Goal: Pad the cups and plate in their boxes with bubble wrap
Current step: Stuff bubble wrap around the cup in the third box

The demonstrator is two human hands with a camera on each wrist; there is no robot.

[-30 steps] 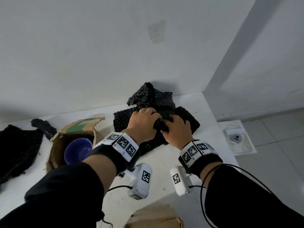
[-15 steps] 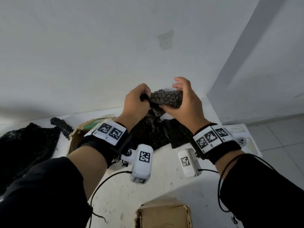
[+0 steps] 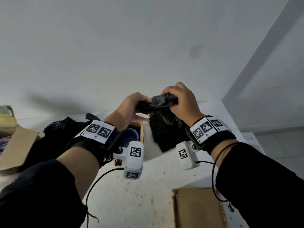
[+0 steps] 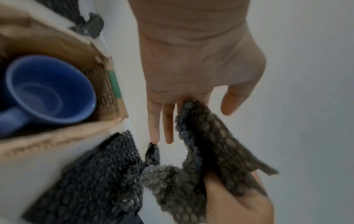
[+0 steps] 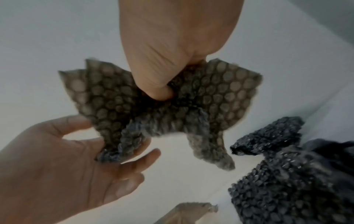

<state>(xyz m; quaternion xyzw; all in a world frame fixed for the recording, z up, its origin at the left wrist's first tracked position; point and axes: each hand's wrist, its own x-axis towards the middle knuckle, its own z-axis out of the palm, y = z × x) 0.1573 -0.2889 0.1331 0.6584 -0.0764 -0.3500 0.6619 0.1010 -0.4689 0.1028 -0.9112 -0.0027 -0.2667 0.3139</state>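
Observation:
Both hands hold a small crumpled piece of black bubble wrap [image 3: 162, 100] in the air above the table. My left hand [image 3: 139, 104] grips its left end, with two fingers [image 4: 168, 121] straight below it. My right hand [image 3: 171, 96] pinches the other end, thumb [image 5: 159, 89] pressed into the folds. A blue cup [image 4: 47, 91] stands upright in an open cardboard box [image 4: 107, 84] just below and left of the hands; in the head view the cup [image 3: 130, 137] is half hidden by my left wrist.
A pile of black bubble wrap [image 3: 164, 134] lies on the white table under the hands, and another heap [image 3: 57, 134] lies to the left by a cardboard flap [image 3: 16, 145]. A closed box [image 3: 197, 208] sits at the near edge. A wall rises just behind.
Both hands lifted the small piece off the pile on the table and now hold it raised. It is bunched tighter than half a second ago.

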